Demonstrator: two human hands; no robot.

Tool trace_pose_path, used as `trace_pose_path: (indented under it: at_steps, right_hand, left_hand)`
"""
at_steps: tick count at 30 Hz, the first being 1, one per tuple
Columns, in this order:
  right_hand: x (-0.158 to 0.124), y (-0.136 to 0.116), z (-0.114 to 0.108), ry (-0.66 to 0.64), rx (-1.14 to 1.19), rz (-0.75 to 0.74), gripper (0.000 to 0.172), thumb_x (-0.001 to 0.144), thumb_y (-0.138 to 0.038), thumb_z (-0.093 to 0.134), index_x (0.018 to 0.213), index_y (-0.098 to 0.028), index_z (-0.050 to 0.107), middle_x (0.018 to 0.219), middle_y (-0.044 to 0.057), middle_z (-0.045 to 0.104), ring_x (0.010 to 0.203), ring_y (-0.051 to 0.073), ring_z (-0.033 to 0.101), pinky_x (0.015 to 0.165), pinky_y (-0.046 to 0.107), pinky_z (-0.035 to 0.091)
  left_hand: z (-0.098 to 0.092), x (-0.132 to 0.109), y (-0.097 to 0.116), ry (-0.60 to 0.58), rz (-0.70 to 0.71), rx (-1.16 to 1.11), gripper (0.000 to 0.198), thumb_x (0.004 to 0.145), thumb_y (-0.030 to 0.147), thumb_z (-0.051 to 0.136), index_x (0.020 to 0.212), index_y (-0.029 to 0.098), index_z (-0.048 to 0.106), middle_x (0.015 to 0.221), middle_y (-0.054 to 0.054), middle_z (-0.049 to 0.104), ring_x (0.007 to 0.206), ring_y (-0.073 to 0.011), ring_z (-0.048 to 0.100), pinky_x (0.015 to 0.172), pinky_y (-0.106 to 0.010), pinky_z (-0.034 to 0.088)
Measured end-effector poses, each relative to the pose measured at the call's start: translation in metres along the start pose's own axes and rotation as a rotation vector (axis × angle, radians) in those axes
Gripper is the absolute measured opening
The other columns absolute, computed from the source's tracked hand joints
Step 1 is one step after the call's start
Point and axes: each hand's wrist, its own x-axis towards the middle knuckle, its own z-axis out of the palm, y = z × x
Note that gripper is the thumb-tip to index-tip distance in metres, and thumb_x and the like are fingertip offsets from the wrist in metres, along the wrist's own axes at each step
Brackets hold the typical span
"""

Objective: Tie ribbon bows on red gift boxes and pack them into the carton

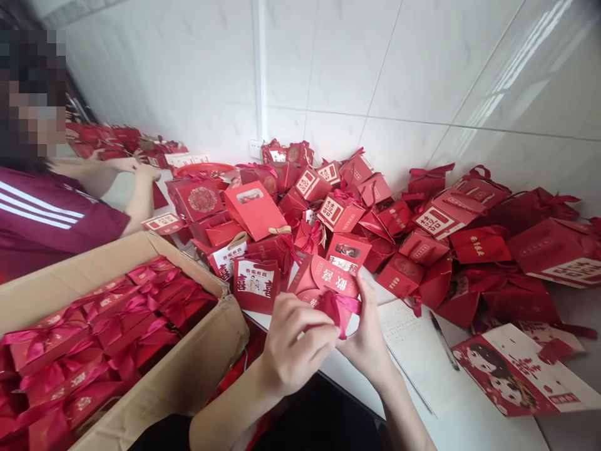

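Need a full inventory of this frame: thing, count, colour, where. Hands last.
loose gift boxes: dozens, red, heaped on the table against the wall
carton: one, brown cardboard, open, lower left
packed boxes: many, red with pink ribbons, inside the carton
paper sheet: one, white, centre right
pen: one, dark, on the paper sheet
printed bag: one, red and white, flat, lower right
co-worker: one, maroon striped top, far left
held gift box: one, red with pink ribbon, front centre
left hand: one, bare, gripping the held gift box's ribbon
right hand: one, bare, behind the held gift box
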Motion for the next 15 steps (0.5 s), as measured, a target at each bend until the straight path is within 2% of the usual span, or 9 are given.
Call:
trace_pose_path:
  at_steps: [6, 15]
  right_hand:
    - [0.026, -0.018, -0.002, 0.049, 0.035, -0.112, 0.092, 0.072, -0.038, 0.069, 0.143, -0.027, 0.011, 0.141, 0.014, 0.030, 0.130, 0.033, 0.033, 0.101, 0.055, 0.037]
    - [0.042, -0.042, -0.002, 0.086, 0.045, -0.198, 0.094, 0.071, -0.038, 0.070, 0.144, -0.027, 0.012, 0.140, 0.013, 0.031, 0.129, 0.032, 0.034, 0.101, 0.053, 0.038]
  left_hand:
    - [-0.016, 0.020, 0.007, 0.051, 0.109, 0.129, 0.012, 0.075, 0.005, 0.061, 0.083, 0.014, 0.062, 0.074, -0.003, 0.066, 0.068, -0.0137, 0.055, 0.067, -0.032, 0.043]
    - [-0.048, 0.034, 0.015, 0.034, 0.170, 0.203, 0.018, 0.073, 0.002, 0.062, 0.086, 0.014, 0.063, 0.077, -0.003, 0.067, 0.073, -0.0143, 0.057, 0.071, -0.033, 0.045]
